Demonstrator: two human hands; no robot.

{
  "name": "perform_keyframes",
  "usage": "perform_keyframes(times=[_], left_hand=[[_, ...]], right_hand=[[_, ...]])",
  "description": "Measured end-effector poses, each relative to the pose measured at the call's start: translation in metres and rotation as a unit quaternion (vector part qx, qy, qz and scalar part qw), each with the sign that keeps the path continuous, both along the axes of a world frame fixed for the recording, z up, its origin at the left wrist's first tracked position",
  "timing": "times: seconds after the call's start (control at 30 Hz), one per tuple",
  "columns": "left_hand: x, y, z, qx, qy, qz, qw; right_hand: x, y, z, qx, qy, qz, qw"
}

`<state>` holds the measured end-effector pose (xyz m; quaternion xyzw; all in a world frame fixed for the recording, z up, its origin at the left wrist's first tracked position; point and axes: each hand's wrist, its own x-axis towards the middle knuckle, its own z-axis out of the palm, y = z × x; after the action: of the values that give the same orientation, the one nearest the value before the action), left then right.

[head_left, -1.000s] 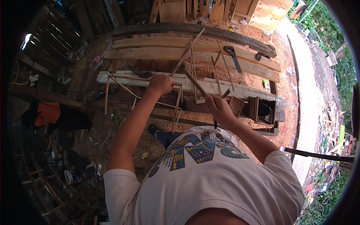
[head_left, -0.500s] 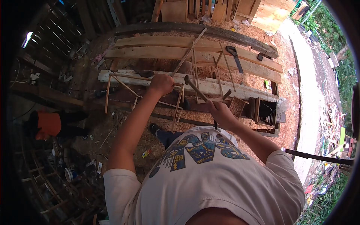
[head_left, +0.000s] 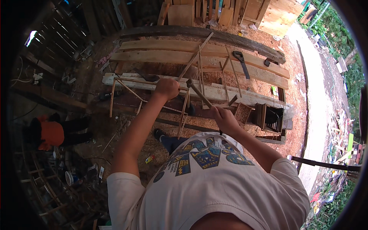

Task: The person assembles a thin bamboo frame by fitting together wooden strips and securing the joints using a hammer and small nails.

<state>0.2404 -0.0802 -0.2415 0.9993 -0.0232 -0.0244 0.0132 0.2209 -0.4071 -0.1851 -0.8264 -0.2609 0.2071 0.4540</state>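
Observation:
My left hand (head_left: 167, 89) is closed around a thin wooden frame (head_left: 138, 81) at its corner, beside a slanting wooden strip (head_left: 195, 56) that runs up and away from the fist. My right hand (head_left: 225, 119) grips the handle of a hammer (head_left: 201, 96). The hammer's head is just right of my left fist, at the frame's corner; whether it touches the wood I cannot tell. Another slender wooden frame (head_left: 226, 73) leans over the planks beyond. My fingertips on the left and any nail there are hidden.
Long pale planks (head_left: 161, 56) lie across the work area, with a handsaw (head_left: 241, 64) on them. A small wooden box (head_left: 243, 113) and a dark slatted piece (head_left: 270, 117) are at the right. To the left is a person in an orange top (head_left: 51, 133). Shavings litter the ground.
The hammer's head has come down and slightly left, closer to the frame's corner by my left fist. My left hand keeps its hold. The whole view has shifted slightly.

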Motion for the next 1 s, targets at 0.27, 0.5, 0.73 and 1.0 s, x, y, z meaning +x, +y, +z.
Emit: perform_keyframes(times=[0.27, 0.5, 0.73, 1.0], left_hand=[[-0.002, 0.003, -0.006, -0.008, -0.006, 0.007, 1.0], [0.0, 0.0, -0.001, -0.01, -0.017, -0.002, 1.0], [-0.006, 0.004, -0.008, -0.012, -0.025, 0.0, 1.0], [-0.005, 0.003, -0.006, -0.017, -0.023, -0.009, 1.0]], right_hand=[[-0.006, 0.015, 0.057, 0.097, -0.013, -0.033, 0.995], [-0.004, 0.009, 0.025, 0.03, -0.043, 0.008, 0.999], [-0.01, 0.021, 0.058, 0.057, -0.072, 0.022, 0.996], [-0.007, 0.012, 0.041, 0.006, -0.038, 0.0, 0.999]])
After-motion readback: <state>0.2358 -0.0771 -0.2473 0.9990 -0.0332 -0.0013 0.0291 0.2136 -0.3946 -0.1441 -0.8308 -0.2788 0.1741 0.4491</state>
